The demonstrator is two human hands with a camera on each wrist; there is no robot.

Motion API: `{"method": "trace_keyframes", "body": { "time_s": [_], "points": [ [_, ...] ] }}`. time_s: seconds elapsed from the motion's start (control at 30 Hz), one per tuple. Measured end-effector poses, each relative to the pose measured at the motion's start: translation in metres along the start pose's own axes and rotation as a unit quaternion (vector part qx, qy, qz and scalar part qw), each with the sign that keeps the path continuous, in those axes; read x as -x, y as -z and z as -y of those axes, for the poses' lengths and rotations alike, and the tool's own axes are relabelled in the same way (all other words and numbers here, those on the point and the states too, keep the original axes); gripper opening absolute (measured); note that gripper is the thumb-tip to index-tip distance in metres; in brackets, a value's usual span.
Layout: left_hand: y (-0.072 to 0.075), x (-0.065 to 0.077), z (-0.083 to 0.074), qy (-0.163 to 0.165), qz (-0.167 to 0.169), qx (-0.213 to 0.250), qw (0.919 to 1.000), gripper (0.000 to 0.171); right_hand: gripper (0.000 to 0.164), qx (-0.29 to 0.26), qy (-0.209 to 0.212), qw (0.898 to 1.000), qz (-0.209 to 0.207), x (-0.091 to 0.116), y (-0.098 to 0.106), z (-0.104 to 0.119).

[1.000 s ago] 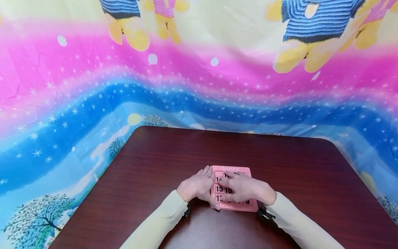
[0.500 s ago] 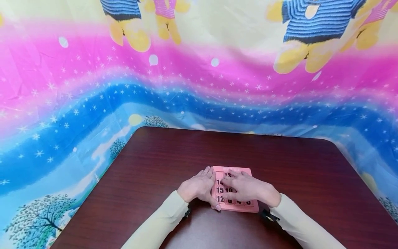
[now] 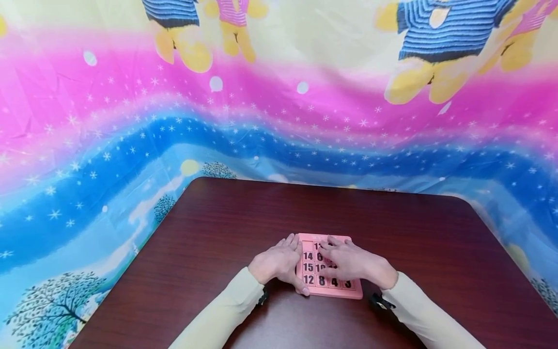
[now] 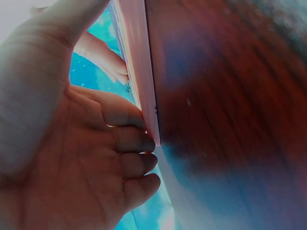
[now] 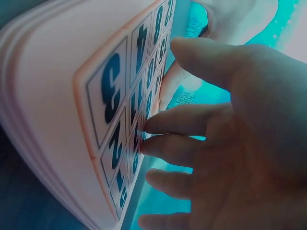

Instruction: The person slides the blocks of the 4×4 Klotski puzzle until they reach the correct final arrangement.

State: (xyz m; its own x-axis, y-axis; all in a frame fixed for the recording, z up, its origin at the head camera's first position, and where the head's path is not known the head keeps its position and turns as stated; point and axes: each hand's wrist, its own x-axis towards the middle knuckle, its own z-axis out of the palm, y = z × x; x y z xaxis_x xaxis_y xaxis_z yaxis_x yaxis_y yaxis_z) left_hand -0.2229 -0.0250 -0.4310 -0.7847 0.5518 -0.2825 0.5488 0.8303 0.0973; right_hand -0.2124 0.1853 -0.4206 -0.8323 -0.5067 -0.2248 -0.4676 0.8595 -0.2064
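Observation:
A pink sliding number puzzle (image 3: 335,292) lies flat on the table, with black numerals on square tiles. Its top left slot (image 3: 307,245) holds no tile. My left hand (image 3: 278,261) lies along the puzzle's left side, fingers against the edge and thumb at the lower left corner. In the left wrist view, the fingertips (image 4: 149,143) meet the side of the frame. My right hand (image 3: 357,261) spreads over the right half, hiding several tiles. Seen from the right wrist, two fingertips (image 5: 149,146) are right at the tile faces, while the thumb (image 5: 192,52) stands apart.
The dark brown wooden table (image 3: 244,213) extends around the puzzle on every side. Behind it hangs a colourful curtain (image 3: 279,106) with bears and snowflakes. Black straps (image 3: 382,301) circle both wrists, below pale sleeves (image 3: 218,310).
My right hand has slid a little to the right across the puzzle, uncovering more tiles in the left and bottom parts. The left hand has stayed at the edge.

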Motion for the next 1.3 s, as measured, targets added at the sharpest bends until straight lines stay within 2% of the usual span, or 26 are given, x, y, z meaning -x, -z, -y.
{"method": "trace_keyframes", "body": {
  "time_s": [0.33,0.73,1.1,1.3],
  "points": [
    [0.001,0.0,0.0,-0.001,0.0,-0.001,1.0,0.129,0.066,0.014,0.039,0.999,-0.005,-0.006,0.0,0.004],
    [0.001,0.002,0.0,0.001,0.003,-0.001,1.0,0.128,0.066,0.011,0.043,0.999,0.0,-0.016,-0.001,0.015],
    [0.003,0.001,-0.002,0.004,0.003,0.007,1.0,0.13,0.062,-0.025,0.016,0.999,-0.013,0.002,0.006,-0.005],
    [0.002,0.001,-0.002,0.009,0.005,0.01,0.9999,0.13,0.063,-0.021,0.009,1.0,-0.016,0.009,0.005,-0.013]
  ]
}}
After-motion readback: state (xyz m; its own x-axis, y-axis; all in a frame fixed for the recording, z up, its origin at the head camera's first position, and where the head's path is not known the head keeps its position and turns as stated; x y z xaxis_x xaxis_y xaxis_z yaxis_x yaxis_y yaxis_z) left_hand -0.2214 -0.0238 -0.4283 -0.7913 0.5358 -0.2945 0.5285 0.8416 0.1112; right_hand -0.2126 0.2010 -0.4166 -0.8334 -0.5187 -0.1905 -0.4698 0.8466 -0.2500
